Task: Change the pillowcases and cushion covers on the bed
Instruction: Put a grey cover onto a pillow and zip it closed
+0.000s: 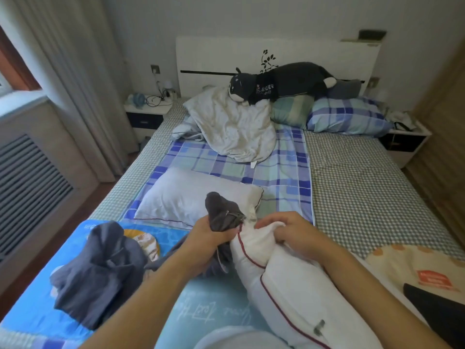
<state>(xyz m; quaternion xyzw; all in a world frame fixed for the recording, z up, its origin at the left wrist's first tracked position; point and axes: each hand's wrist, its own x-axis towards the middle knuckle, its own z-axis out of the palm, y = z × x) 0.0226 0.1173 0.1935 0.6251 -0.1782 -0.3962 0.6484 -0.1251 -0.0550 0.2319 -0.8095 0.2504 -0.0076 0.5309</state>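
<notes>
Mid-step near bed's foot edge: left hand (214, 238) grips dark grey pillowcase (224, 212), right hand (284, 231) pinches white pillow (289, 280) corner. Next: feed corner into case opening.

The bed (364, 197) is carrying a bare pillow (191, 197) just beyond the grip, and what looks like crumpled dark pillowcases (98, 270) lying left of it.

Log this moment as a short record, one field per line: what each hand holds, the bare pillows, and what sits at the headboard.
left hand: grips the dark grey pillowcase
right hand: grips the end of the white pillow with red piping
second bare pillow: flat on the checked sheet, beyond the hands
loose dark fabric: heaped on the blue cover, left
headboard end: plush cat on top of a blue checked pillow
</notes>
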